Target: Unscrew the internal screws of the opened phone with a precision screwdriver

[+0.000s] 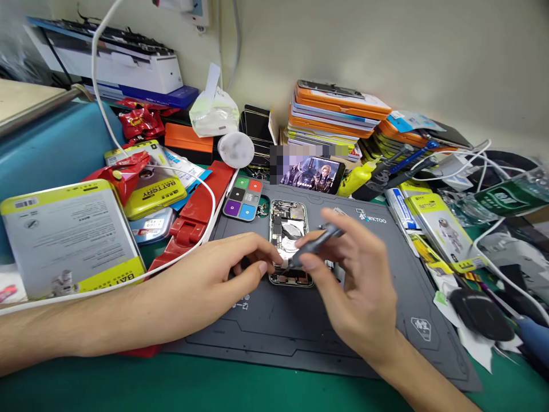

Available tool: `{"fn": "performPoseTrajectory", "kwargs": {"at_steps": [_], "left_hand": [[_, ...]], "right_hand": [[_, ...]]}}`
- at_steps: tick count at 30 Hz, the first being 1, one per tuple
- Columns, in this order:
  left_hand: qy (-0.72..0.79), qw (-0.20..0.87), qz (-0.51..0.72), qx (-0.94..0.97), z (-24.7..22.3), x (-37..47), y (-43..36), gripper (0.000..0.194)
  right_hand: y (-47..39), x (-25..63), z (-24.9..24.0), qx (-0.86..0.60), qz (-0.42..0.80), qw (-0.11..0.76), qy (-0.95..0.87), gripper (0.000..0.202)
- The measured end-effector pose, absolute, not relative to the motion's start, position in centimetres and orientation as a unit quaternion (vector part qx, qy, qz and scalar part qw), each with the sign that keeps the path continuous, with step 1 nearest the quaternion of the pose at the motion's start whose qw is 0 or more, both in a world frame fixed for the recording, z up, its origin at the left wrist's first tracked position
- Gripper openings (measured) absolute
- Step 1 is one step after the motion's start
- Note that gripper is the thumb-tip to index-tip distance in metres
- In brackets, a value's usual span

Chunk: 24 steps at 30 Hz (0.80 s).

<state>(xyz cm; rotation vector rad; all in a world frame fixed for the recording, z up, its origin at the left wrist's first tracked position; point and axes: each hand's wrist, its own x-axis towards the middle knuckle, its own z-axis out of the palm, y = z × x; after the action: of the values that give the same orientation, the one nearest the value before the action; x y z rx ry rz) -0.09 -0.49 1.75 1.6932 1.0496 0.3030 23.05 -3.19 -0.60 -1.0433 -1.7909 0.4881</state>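
An opened phone (295,229) lies on the dark grey work mat (274,326), its inner boards and a round silver part showing. My left hand (238,266) rests at its lower left, index finger and thumb closed about the edge. In my right hand (358,280) is a dark grey screwdriver (316,245), held tilted between thumb and fingers. Its thin tip points down to the phone's lower part, close to my left fingertips. Both hands cover some of the phone's lower half. Small parts just right of the phone are mostly hidden behind my right hand.
A tray with coloured squares (243,198) sits up left of the phone. Behind stands a phone playing video (311,173). Battery packages (68,240) and a white cable (210,197) crowd the left; a green bottle (506,194) and a black case (482,312) lie right.
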Motion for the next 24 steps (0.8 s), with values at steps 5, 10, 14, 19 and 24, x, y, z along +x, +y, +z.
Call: {"fn": "performPoseTrajectory", "kwargs": {"at_steps": [5,10,14,19,24], "left_hand": [[0.372,0.436,0.164,0.802,1.0,0.0,-0.6,0.026],[0.332,0.379,0.145,0.852,0.4,0.0,-0.6,0.032],[0.314,0.34,0.148,0.874,0.4,-0.1,-0.8,0.032],[0.312,0.31,0.143,0.887,0.5,-0.1,-0.9,0.032],[0.316,0.323,0.146,0.88,0.4,-0.2,-0.9,0.032]], "right_hand": [[-2.2,23.7,-0.2,-0.423,0.289,0.55,-0.659,0.051],[-2.7,23.8,-1.0,-0.409,0.252,0.498,-0.722,0.055],[-3.4,23.9,-1.5,-0.384,0.209,0.452,-0.778,0.067],[-3.4,23.9,-1.7,-0.387,0.204,0.453,-0.777,0.068],[-3.4,23.6,-1.6,-0.4,0.196,0.466,-0.764,0.066]]}}
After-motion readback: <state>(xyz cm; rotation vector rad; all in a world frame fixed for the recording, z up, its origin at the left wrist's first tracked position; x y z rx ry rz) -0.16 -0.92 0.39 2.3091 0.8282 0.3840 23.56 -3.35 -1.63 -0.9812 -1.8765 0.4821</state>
